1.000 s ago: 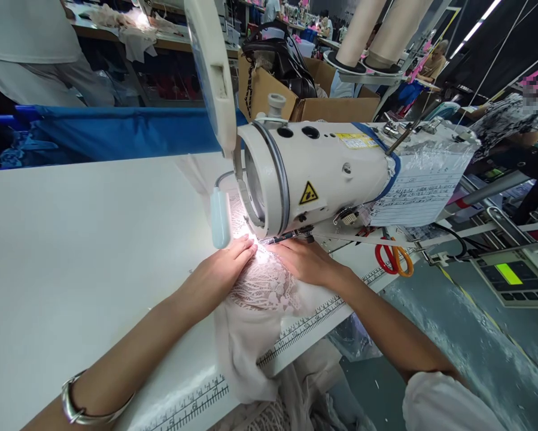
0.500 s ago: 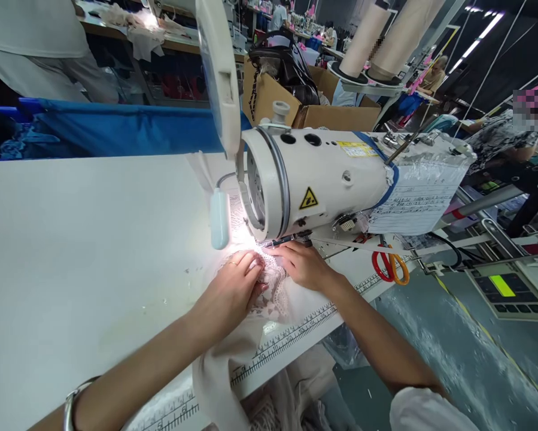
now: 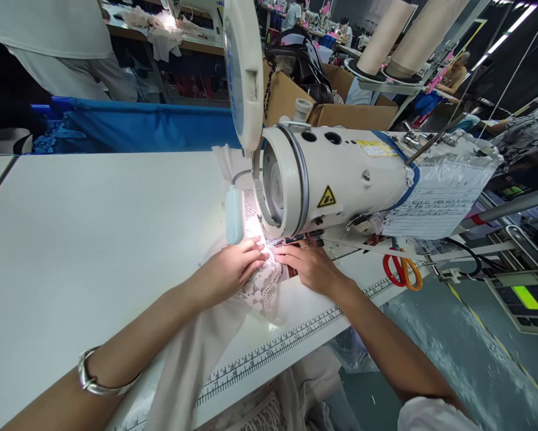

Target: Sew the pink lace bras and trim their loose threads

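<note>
So the left hand [image 3: 228, 270] had its fingers [image 3: 252, 256] close together on the lace [image 3: 263, 286], and the right hand's fingers, slightly bent, met the lace from the other side, near the machine's foot; honestly couldn't tell if either hand was pinching it or just pressing down. The lace sat on the white counter [image 3: 93, 227] in the bright patch of light, below the open round end of the sewing machine [image 3: 340, 179], with a plain pale fabric [image 3: 192, 350] trailing down past the left forearm and over the front edge. A pale blue oblong piece [image 3: 235, 218] hung just beside the light. Ruler markings [image 3: 269, 353] ran along the counter's front edge, and scissors [image 3: 393, 268] with one red and one orange handle lay to the right of the right hand. Farther out, a cardboard box [image 3: 356, 115] behind the machine held a black bag [image 3: 298, 63], near two big thread cones [image 3: 385, 36].
</note>
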### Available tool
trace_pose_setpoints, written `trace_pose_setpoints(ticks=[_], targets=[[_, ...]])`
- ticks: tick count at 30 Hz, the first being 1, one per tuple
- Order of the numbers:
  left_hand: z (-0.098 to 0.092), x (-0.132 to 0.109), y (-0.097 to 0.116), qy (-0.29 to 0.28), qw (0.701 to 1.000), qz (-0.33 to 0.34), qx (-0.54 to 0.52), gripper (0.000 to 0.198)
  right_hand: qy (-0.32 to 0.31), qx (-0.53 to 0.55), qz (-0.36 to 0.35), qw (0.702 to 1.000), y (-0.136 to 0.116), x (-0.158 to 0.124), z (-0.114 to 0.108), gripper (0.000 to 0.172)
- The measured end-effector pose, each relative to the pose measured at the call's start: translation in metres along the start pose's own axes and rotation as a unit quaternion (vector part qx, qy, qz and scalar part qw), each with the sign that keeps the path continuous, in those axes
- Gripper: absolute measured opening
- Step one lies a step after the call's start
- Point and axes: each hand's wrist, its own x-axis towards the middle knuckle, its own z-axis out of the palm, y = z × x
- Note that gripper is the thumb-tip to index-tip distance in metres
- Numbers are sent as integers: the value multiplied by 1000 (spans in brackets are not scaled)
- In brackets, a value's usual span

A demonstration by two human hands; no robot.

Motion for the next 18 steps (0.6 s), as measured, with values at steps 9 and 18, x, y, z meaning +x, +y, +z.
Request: trace_pose_setpoints(ticks=[9,18], targets=[[-1,-2,5,-17,993,84,79,28,43,-3,-23,999,-2,3,-2,34],[4,0,6,15,988,89,123,25,60,12,-28,998,-2,3,-1,39]])
